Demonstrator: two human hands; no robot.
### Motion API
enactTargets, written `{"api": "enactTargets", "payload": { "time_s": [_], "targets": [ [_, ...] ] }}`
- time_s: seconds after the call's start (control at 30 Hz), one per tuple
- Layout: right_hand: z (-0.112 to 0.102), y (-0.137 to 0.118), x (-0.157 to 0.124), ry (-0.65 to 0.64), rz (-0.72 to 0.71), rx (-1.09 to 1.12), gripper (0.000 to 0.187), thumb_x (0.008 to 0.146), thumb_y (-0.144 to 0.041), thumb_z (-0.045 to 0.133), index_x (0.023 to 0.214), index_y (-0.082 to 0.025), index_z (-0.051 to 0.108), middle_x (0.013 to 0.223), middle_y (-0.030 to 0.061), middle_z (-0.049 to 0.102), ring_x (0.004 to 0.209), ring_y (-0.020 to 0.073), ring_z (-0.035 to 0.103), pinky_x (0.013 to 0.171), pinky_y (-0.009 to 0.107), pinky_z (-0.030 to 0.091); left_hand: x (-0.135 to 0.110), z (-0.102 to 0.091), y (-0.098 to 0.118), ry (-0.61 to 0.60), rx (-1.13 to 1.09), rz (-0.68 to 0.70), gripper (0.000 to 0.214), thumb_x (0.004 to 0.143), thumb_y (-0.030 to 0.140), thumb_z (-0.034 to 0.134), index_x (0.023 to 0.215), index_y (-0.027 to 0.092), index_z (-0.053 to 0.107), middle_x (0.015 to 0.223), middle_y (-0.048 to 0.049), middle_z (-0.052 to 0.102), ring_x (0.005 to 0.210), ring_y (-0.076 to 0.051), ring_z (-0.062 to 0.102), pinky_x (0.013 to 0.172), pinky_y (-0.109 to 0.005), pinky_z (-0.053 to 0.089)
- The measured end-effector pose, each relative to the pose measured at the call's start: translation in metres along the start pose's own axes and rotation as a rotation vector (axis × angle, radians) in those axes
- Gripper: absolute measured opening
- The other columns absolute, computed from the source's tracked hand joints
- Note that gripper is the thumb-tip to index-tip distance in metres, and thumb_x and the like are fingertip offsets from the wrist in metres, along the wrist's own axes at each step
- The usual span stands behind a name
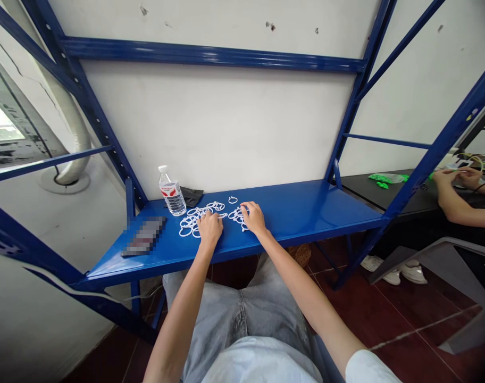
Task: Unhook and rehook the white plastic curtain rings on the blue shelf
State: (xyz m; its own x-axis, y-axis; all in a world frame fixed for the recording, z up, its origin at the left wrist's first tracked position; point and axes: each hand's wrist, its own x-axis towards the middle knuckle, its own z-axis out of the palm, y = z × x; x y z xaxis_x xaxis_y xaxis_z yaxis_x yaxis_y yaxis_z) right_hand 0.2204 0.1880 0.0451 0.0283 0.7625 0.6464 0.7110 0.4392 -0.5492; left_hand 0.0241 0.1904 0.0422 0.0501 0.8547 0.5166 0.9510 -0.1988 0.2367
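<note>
My left hand (209,227) curves down onto the heap of white plastic rings (190,223) and my right hand (253,218) lies half open on its far side; I can't tell whether either grips one. Most rings sit tangled on the blue metal shelf (306,213), one lone ring (233,200) apart.

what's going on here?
A seated person has both hands on a tangle of white plastic rings on a blue steel shelf. The left hand rests on the larger cluster, the right hand on a smaller one, and a single ring lies apart beyond them. A water bottle stands near a black pouch. Off to the right, a co-worker's hands are over a black table.
</note>
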Motion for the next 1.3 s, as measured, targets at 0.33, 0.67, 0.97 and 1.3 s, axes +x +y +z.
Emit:
{"api": "enactTargets", "payload": {
  "time_s": [0.33, 0.67, 0.97, 1.3],
  "targets": [
    [-0.004, -0.012, -0.004, -0.126, -0.148, 0.042, 0.027, 0.105, -0.038, 0.061, 0.119, -0.023, 0.078, 0.115, 0.0071, 0.078, 0.111, 0.0247, 0.065, 0.1, 0.037, 0.051, 0.0, -0.008, -0.005, 0.086, -0.384, 0.139, 0.04, 0.101, 0.022, 0.043, 0.119, 0.021, 0.079, 0.118, -0.0093, 0.079, 0.099, -0.025, 0.075, 0.089, -0.036, 0.057],
    [-0.015, -0.021, -0.007, -0.35, -0.3, 0.086, 0.036, 0.106, -0.049, 0.058, 0.094, -0.026, 0.083, 0.095, 0.0048, 0.08, 0.095, 0.0234, 0.069, 0.092, 0.036, 0.052, -0.006, -0.011, -0.002, 0.159, -0.506, 0.287, 0.04, 0.106, 0.025, 0.044, 0.13, 0.024, 0.075, 0.121, -0.0083, 0.08, 0.112, -0.024, 0.076, 0.098, -0.039, 0.06],
    [-0.006, -0.012, -0.004, -0.257, -0.204, 0.079, 0.032, 0.108, -0.041, 0.056, 0.099, -0.025, 0.082, 0.096, 0.0046, 0.079, 0.092, 0.0217, 0.069, 0.085, 0.033, 0.051, -0.005, -0.01, 0.003, 0.104, -0.511, 0.317, 0.045, 0.098, 0.019, 0.051, 0.14, 0.023, 0.065, 0.135, -0.0096, 0.072, 0.113, -0.022, 0.073, 0.104, -0.038, 0.057],
    [-0.005, -0.012, -0.003, -0.161, -0.185, -0.034, 0.03, 0.11, -0.033, 0.053, 0.108, -0.028, 0.082, 0.102, 0.0057, 0.077, 0.101, 0.0234, 0.066, 0.087, 0.033, 0.051, -0.004, -0.006, 0.0, 0.008, -0.496, 0.306, 0.045, 0.102, 0.045, 0.058, 0.141, 0.021, 0.061, 0.113, -0.0089, 0.07, 0.092, -0.021, 0.069, 0.085, -0.034, 0.057]
  ]
}}
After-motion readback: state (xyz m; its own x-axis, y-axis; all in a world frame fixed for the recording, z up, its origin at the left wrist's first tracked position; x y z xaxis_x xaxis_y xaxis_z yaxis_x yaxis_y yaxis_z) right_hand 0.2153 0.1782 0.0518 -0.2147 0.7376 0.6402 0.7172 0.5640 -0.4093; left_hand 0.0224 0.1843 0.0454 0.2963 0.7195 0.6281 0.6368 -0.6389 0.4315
